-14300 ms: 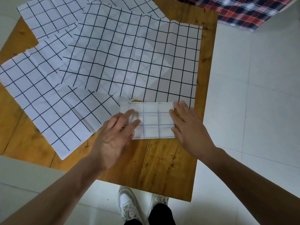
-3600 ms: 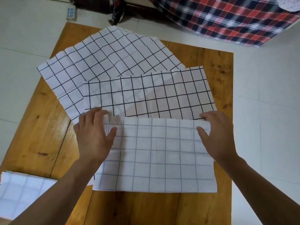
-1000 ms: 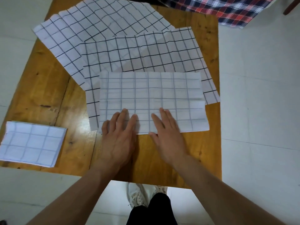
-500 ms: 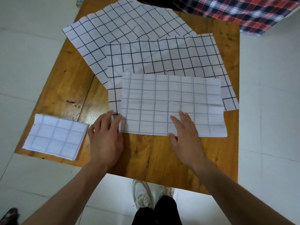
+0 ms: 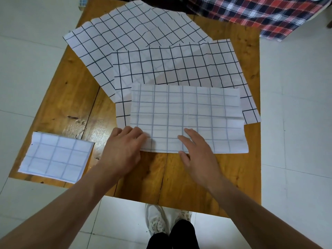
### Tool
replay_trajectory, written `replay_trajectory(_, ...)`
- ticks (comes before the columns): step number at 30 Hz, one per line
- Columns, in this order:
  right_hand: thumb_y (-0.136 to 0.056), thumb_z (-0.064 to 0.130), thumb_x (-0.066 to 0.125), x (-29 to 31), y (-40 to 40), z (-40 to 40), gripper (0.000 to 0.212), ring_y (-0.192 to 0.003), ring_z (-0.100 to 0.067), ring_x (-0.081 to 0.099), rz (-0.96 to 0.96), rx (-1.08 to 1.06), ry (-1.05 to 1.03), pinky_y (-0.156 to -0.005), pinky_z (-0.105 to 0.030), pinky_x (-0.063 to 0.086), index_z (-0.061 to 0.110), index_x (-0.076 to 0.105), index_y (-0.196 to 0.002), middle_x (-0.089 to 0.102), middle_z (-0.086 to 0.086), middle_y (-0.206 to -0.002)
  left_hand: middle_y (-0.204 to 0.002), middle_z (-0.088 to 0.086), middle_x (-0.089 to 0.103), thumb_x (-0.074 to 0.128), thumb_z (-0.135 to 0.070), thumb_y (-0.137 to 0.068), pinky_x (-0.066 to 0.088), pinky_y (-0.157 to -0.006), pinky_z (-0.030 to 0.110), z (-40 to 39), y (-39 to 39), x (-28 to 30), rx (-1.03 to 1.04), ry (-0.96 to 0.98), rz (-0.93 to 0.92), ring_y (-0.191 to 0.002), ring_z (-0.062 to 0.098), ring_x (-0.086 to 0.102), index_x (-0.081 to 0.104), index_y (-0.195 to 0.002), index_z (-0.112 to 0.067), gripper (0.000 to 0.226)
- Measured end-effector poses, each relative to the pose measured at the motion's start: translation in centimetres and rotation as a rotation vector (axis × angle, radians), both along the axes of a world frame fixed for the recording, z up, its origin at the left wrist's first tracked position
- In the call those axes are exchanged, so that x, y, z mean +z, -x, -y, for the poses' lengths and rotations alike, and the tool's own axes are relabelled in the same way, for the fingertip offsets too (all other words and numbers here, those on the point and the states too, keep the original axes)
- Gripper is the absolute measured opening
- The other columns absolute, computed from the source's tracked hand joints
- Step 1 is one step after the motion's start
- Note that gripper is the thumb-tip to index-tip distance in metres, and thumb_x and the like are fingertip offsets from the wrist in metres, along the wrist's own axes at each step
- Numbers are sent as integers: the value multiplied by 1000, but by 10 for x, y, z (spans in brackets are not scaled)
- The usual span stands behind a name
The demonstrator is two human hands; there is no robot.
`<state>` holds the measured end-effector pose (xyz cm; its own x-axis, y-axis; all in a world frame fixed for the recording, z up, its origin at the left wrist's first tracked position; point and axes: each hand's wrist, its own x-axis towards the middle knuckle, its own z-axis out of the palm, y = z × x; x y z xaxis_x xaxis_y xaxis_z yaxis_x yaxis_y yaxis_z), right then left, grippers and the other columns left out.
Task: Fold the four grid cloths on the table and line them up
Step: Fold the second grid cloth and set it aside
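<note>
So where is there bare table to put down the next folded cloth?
Bare wood shows between the small folded grid cloth and the left hand, though narrow. A wider strip runs along the wooden table near edge, below the half-folded faint-grid cloth. The left side has room too. The far half is crowded with two overlapping black-grid cloths.

Both hands, left hand (image 5: 122,151) and right hand (image 5: 199,155), rest on the half-folded cloth (image 5: 186,117)
</note>
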<state>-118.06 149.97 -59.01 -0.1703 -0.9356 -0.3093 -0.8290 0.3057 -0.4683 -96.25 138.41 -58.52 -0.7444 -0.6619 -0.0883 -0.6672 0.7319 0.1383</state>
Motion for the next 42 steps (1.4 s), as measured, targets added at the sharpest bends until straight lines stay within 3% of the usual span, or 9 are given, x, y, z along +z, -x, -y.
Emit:
replay_trajectory(6,-100,36,48,0,4,2,50,-148,-8,10,22,1,11,-119,-29,18,29,36,-148,19,10,-160,-99,6,66,66,-11,-69,46,-75,43,4,3,-5,-25,49,-51,-88,30,60,64,-87,-11,18)
replay_trajectory(12,-91,53,57,15,3,5,69,-149,-12,-7,-58,58,25,-120,-35,5,33,27,-150,6,8,-163,-94,-2,64,64,-18,-75,38,-77,34,-3,11,10,54,-10,-167,-89,22,56,62,-82,-17,7)
replay_trajectory(15,-87,54,62,27,-1,7,72,-149,-14,-1,-53,131,51,-118,-34,4,34,30,-149,13,7,-162,-90,-4,62,54,-28,-79,42,-76,37,-12,23,25,70,-52,-226,-86,20,55,62,-83,-20,12)
replay_trajectory(19,-89,34,66,34,-7,6,44,-141,-17,30,-67,135,214,-112,-30,18,28,58,-132,47,4,-145,-87,-7,62,56,-31,-81,41,-78,35,-30,45,48,25,-110,-324,-81,17,54,63,-83,-22,12)
replay_trajectory(22,-89,18,65,38,1,1,26,-132,-17,42,-98,125,278,-107,-27,22,25,71,-113,59,3,-130,-96,-9,63,60,-34,-80,44,-79,36,-35,50,55,-59,-197,-363,-88,15,57,63,-89,-25,13)
replay_trajectory(27,-86,13,60,40,25,-17,27,-121,-12,45,-47,102,367,-99,-28,37,23,73,-107,64,3,-118,-109,-10,65,80,-33,-72,38,-82,33,-13,41,39,-38,-249,-258,-101,15,55,65,-105,-26,37)
replay_trajectory(31,-86,16,56,31,41,-38,27,-115,-17,52,2,64,405,-94,-33,45,20,72,-108,64,3,-115,-89,-6,67,77,-9,-65,38,-78,35,-1,44,22,-40,-175,-200,-86,22,59,66,-85,-23,26)
replay_trajectory(36,-64,2,83,21,45,-59,43,-98,-16,55,-136,-6,329,-86,-26,48,20,71,-101,64,2,-102,-78,-3,63,53,-22,-75,36,-75,35,-10,49,26,-105,-66,-290,-75,23,55,63,-81,-18,13)
replay_trajectory(42,-61,-12,75,14,41,-45,40,-91,-17,53,-168,4,450,-79,-23,43,16,71,-90,65,-1,-93,-90,7,68,70,-10,-74,41,-77,41,-12,27,32,-207,140,-291,-80,30,60,64,-84,-10,12)
